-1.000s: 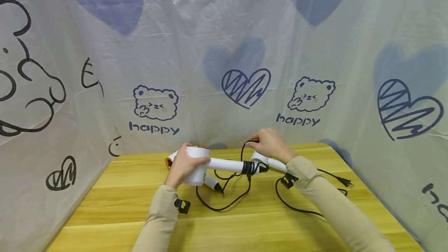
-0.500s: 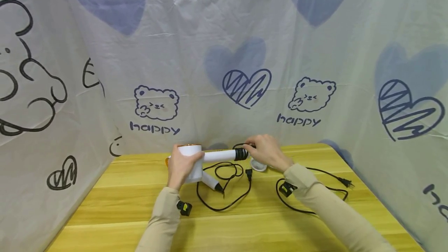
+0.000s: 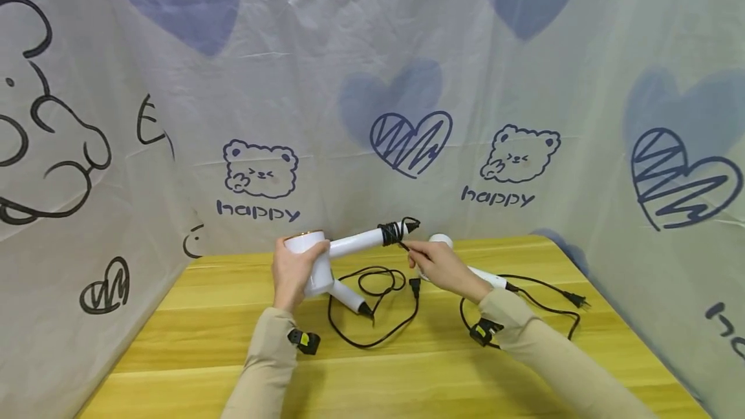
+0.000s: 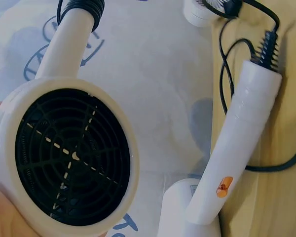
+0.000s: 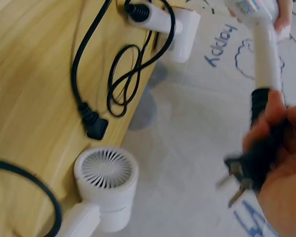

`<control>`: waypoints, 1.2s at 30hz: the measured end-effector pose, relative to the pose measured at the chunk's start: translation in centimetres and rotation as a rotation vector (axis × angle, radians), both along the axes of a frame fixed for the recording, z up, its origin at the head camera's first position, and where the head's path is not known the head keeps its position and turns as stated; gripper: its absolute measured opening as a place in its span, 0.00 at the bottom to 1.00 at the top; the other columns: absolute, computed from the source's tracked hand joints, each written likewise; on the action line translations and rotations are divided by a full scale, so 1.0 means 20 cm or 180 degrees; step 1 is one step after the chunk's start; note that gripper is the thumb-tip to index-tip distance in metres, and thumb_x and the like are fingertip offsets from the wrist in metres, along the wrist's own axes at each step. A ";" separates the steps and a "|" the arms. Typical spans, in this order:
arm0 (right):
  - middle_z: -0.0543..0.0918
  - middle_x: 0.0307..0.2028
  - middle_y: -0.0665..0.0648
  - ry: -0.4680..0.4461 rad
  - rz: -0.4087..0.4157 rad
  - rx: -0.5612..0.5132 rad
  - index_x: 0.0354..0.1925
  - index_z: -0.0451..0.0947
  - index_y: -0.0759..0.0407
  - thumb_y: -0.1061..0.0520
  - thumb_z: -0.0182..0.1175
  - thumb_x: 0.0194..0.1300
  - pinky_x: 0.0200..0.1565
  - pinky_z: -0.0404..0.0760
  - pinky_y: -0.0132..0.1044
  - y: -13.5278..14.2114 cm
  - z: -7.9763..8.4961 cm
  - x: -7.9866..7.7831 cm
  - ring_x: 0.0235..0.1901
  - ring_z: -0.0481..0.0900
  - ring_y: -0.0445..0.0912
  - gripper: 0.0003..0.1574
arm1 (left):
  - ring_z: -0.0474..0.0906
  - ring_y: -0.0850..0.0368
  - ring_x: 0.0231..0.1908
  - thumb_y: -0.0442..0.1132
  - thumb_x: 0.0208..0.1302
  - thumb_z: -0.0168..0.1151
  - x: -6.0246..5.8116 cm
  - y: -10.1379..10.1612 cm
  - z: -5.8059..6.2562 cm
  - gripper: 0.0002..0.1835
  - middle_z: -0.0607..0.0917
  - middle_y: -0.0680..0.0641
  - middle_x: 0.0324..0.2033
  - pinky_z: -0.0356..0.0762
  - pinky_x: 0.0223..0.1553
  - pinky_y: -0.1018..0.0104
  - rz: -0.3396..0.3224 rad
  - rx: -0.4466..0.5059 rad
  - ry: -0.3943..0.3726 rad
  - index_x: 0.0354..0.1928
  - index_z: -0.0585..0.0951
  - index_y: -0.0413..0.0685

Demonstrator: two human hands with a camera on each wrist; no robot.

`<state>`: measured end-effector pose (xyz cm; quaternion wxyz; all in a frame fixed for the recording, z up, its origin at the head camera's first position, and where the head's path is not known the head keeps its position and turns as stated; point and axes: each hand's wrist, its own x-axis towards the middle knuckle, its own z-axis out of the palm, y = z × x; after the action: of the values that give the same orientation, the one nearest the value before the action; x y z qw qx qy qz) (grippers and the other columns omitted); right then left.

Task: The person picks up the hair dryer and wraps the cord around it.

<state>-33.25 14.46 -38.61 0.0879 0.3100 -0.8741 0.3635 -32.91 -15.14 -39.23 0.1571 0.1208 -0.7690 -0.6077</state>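
Note:
My left hand (image 3: 291, 277) grips the head of a white hair dryer (image 3: 356, 242), held above the table with its handle slanting up to the right. Its round dark grille (image 4: 74, 155) fills much of the left wrist view. A black cord (image 3: 392, 233) is wound in several turns around the handle's end. Just below that end, my right hand (image 3: 445, 267) pinches the cord's two-pin plug (image 5: 256, 163), prongs showing in the right wrist view. A second white hair dryer (image 3: 347, 296) lies beneath the left hand, its head partly hidden.
A third white hair dryer (image 3: 487, 277) lies behind the right hand, its plug (image 3: 575, 299) toward the table's right side. The second dryer's loose cord (image 3: 372, 345) loops over the wooden table (image 3: 372, 383), ending in a black plug (image 3: 414, 286). A printed curtain (image 3: 349, 31) surrounds the table.
The held dryer's handle has swung from level to tilted up. My right hand has passed from above the handle's end to below it, carrying the cord round.

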 end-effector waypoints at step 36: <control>0.76 0.47 0.61 -0.2898 0.0156 -0.1064 0.62 0.69 0.69 0.72 0.53 0.65 0.29 0.79 0.31 0.22 0.00 -0.21 0.30 0.76 0.43 0.26 | 0.78 0.46 0.44 0.42 0.52 0.74 -0.01 -0.04 -0.05 0.38 0.73 0.38 0.53 0.85 0.37 0.55 -0.1382 0.0304 -0.0050 0.62 0.64 0.47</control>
<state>-37.41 18.90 -38.55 -0.2635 0.1216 -0.7459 0.5995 -33.11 -15.97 -40.24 0.0107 -0.0355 -0.7485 -0.6621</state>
